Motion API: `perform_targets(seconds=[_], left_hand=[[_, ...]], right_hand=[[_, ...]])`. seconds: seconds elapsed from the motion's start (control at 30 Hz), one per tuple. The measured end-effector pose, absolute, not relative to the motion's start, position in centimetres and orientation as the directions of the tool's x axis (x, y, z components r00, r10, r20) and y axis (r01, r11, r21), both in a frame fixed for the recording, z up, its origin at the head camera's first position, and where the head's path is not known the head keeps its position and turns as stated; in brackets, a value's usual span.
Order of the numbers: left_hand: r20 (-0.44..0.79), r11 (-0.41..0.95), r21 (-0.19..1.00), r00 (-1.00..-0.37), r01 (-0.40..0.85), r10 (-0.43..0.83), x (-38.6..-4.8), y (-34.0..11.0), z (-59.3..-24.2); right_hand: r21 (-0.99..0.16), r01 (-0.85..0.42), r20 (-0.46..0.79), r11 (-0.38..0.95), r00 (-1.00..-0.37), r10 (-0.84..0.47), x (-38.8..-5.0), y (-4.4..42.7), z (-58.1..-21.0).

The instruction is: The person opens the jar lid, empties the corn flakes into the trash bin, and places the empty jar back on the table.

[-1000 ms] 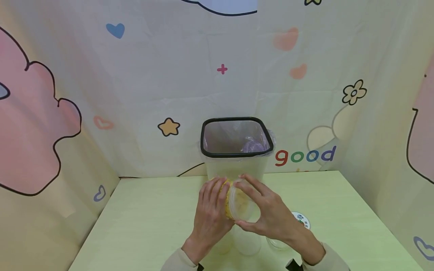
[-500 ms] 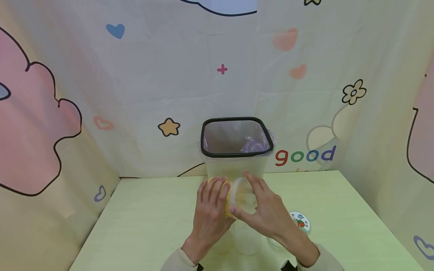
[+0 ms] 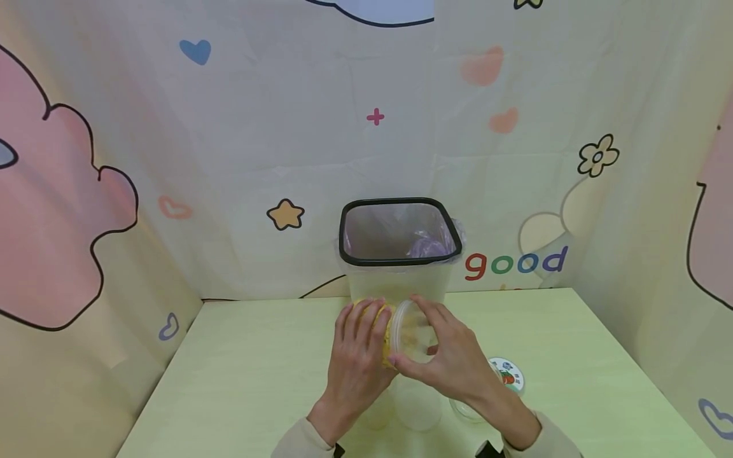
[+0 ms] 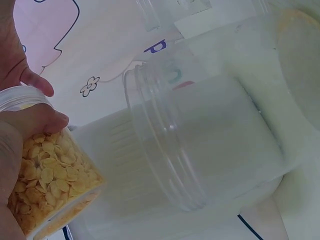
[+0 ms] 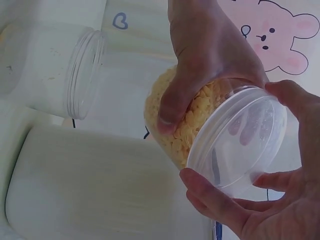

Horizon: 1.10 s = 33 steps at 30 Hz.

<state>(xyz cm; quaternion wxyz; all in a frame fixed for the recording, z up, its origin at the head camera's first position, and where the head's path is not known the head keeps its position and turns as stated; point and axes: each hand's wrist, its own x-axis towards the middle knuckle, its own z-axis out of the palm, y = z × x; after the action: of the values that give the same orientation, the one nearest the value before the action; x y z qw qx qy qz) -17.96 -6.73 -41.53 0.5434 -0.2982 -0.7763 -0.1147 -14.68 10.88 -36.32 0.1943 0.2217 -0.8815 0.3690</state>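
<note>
In the head view my left hand (image 3: 357,359) holds a clear jar filled with yellow flakes (image 3: 387,353), tipped on its side over the table. The flakes (image 4: 50,175) show through its wall in the left wrist view. On the jar's mouth is a translucent lid (image 5: 235,142), facing right. My right hand (image 3: 458,359) grips this lid by its rim, thumb below and fingers above. An empty clear jar (image 4: 165,135) with a threaded, open mouth shows in the left wrist view.
Behind my hands stands a bin (image 3: 401,277) with a black rim and a bag inside. A round printed disc (image 3: 508,374) lies right of my right wrist. Faint round clear shapes (image 3: 418,407) are near the table's front. Printed cloth (image 3: 258,127) surrounds the table (image 3: 246,369).
My right hand has shifted its hold on the lid; its thumb now sits higher and further left. The lid has edged slightly to the right. My left hand stays nearly in place.
</note>
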Motion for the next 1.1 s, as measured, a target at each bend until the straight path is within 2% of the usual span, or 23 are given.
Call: perform_targets(seconds=[0.2,0.5,0.8,1.1], left_hand=[[0.911,0.795,-0.146,-0.234,0.588,0.34,-17.9,-6.8,-41.4],[0.906,0.794,-0.135,-0.252,0.593,0.342,-17.8,-6.8,-41.3],[0.908,0.774,-0.135,-0.235,0.619,0.346,-17.9,-6.7,-41.2],[0.905,0.771,-0.122,-0.248,0.625,0.345,-17.9,-6.7,-41.2]], right_hand=[[-0.544,-0.578,0.523,0.608,-0.8,-0.294,-14.7,11.3,-36.4],[-0.46,-0.658,0.585,0.596,-0.73,-0.354,-14.9,11.6,-36.4],[-0.417,-0.687,0.608,0.595,-0.697,-0.379,-15.0,11.9,-36.4],[-0.353,-0.717,0.614,0.601,-0.662,-0.43,-15.1,12.2,-36.4]])
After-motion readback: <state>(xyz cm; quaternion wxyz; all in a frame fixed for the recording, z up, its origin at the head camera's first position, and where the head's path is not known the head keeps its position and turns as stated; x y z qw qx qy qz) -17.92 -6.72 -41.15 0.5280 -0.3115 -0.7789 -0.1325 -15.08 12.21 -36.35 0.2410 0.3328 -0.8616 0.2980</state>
